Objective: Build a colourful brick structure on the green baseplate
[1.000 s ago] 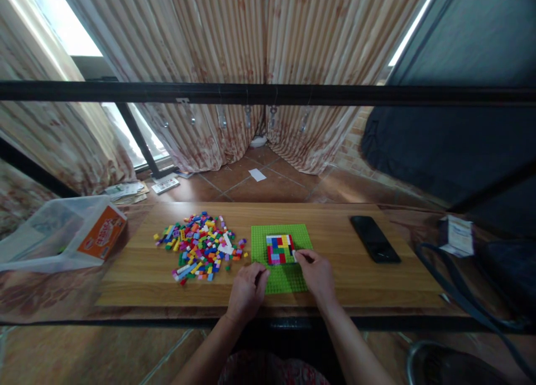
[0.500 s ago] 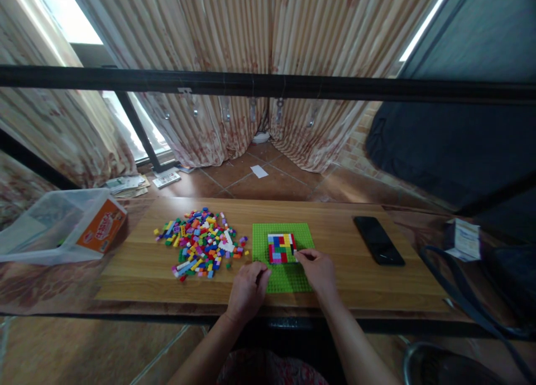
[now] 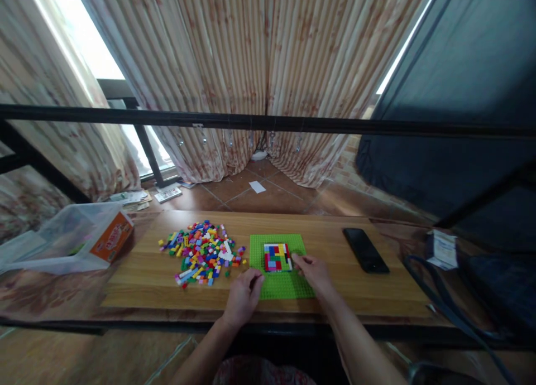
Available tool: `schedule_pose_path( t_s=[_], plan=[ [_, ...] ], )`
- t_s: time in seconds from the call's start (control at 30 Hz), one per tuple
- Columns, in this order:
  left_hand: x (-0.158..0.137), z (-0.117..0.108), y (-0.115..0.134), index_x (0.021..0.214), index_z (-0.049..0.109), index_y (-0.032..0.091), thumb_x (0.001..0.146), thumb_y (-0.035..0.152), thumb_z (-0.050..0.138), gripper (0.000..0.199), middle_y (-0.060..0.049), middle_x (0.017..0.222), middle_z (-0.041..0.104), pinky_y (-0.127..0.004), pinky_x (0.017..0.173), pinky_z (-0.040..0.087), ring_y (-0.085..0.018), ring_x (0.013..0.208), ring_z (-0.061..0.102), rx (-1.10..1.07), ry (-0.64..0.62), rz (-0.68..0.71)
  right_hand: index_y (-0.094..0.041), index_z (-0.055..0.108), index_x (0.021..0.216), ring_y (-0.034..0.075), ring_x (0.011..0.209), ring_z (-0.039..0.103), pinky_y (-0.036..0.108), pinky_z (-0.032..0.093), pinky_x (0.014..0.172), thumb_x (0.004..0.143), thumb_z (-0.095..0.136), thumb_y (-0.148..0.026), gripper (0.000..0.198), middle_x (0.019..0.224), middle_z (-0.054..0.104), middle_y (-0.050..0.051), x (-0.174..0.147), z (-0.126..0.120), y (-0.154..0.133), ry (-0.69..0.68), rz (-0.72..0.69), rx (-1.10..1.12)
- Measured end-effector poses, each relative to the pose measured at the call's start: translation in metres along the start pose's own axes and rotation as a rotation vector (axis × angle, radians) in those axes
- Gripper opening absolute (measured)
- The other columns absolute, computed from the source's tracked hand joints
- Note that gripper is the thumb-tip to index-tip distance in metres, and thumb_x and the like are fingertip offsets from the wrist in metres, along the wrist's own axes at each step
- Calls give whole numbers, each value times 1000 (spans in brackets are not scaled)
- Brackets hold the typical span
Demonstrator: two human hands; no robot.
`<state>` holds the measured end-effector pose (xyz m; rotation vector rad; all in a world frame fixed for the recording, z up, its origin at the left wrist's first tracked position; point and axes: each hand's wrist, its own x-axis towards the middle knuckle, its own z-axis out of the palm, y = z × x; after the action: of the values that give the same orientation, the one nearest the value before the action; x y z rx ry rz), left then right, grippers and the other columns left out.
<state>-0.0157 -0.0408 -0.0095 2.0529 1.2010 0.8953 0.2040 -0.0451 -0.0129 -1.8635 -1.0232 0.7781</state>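
A square of multicoloured toy bricks (image 3: pixel 277 257) is fixed on a green studded baseplate (image 3: pixel 288 287) on the wooden board. My right hand (image 3: pixel 314 273) is at the square's right edge, thumb and fingers pinched together. Anything between those fingertips is too small to make out. Over the baseplate's lower left edge rests my left hand (image 3: pixel 244 297), its fingers curled in. Whether it holds a brick cannot be seen. To its upper left lies a loose heap of small bricks (image 3: pixel 205 251) in many colours.
A black phone (image 3: pixel 365 250) lies on the wooden board (image 3: pixel 330 301) at the right. Left of the board stands a clear plastic bin (image 3: pixel 62 237) with an orange label. A dark bar (image 3: pixel 234 120) crosses in front of the curtains. A strap (image 3: pixel 444 296) hangs at the right.
The camera view has tilted up a little, so everything sits lower in the picture. My right fingertips have shifted slightly at the brick square's right edge; my left hand stays by the baseplate.
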Motion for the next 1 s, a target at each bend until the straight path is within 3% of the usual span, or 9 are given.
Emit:
schedule_pose_path(
  t_s=[0.1,0.23,0.33,0.47,0.6,1.0],
  plan=[
    [-5,-15,4,80,58,20,92,35,44,24,-3,76,64,-26,68,46,-16,73,61,-18,41,-24,-14,69,72,17,54,59,26,41,50,76,47,-63,54,67,70,8,-5,-11,3,56,-29,42],
    [-16,-42,-7,83,59,21,91,35,44,22,-3,81,65,-28,71,47,-17,76,62,41,93,-64,-14,69,77,24,74,64,32,44,65,78,48,-63,53,76,71,11,-14,-39,16,115,-99,1],
    [-24,-61,-23,83,60,21,90,33,46,20,-2,79,65,-28,70,47,-17,74,62,129,155,-114,-15,69,84,29,78,65,36,45,70,82,42,-62,55,83,72,14,-16,-57,36,200,-172,-229],
    [-30,-75,-39,83,60,21,88,29,48,16,-2,80,65,-28,72,48,-18,77,62,237,241,-149,-14,68,92,30,84,65,38,46,74,83,38,-61,56,97,72,17,-13,-60,63,252,-282,-412],
    [-29,-77,-44,82,61,21,87,24,50,12,-2,81,65,-27,70,47,-17,78,62,319,267,-156,-17,67,91,27,80,65,36,47,70,85,36,-58,52,98,71,14,-12,-54,74,233,-350,-495],
    [-9,-57,-44,93,63,22,87,17,53,12,-3,91,66,-26,75,46,-17,86,62,432,267,-136,-19,66,91,27,79,66,36,48,67,82,36,-58,50,101,70,14,-5,-59,87,205,-334,-524]
  ],
)
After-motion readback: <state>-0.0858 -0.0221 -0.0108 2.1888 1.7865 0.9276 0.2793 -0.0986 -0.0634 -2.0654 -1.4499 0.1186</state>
